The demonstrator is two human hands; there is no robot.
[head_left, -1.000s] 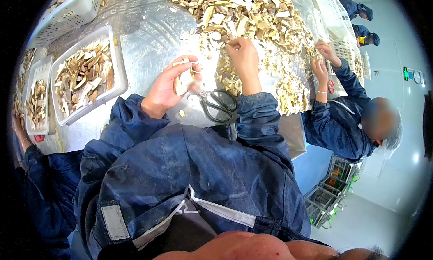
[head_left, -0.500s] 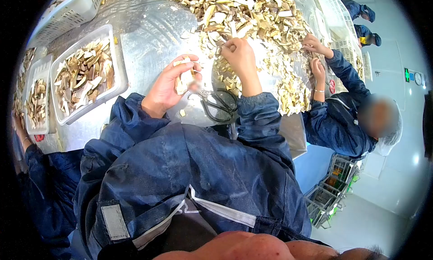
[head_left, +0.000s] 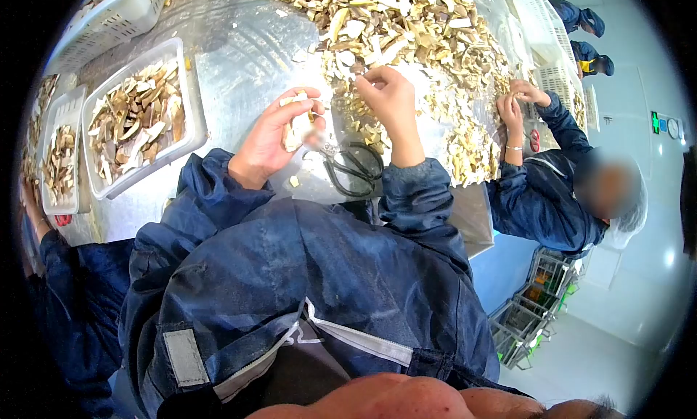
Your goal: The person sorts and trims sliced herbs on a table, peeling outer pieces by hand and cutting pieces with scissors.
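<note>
Pale sliced pieces [head_left: 294, 131] that look like mushroom lie in my left hand [head_left: 265, 143], its fingers curled round them. Just right of it, black-handled scissors [head_left: 353, 170] rest on the metal table [head_left: 239, 38]. My right hand [head_left: 392, 103] is over the near edge of a big heap of brown and cream slices [head_left: 406, 27]. Its thumb and forefinger are bent towards each other beside a small dark piece; whether they grip it is too small to tell. Smaller yellowish slices [head_left: 468, 150] are spread to the right of this hand.
A white tub [head_left: 194, 121] of slices stands at the left, with a narrower tray [head_left: 76, 103] beside it and a white basket [head_left: 109, 38] behind. At the right a co-worker [head_left: 552, 194] in a hairnet handles slices. White crates [head_left: 541, 27] stand beyond the heap.
My right hand has shifted slightly at the heap, its fingers less tightly curled. My left hand has stayed in place with its slices. The co-worker's hands reached to the heap and drew back together.
</note>
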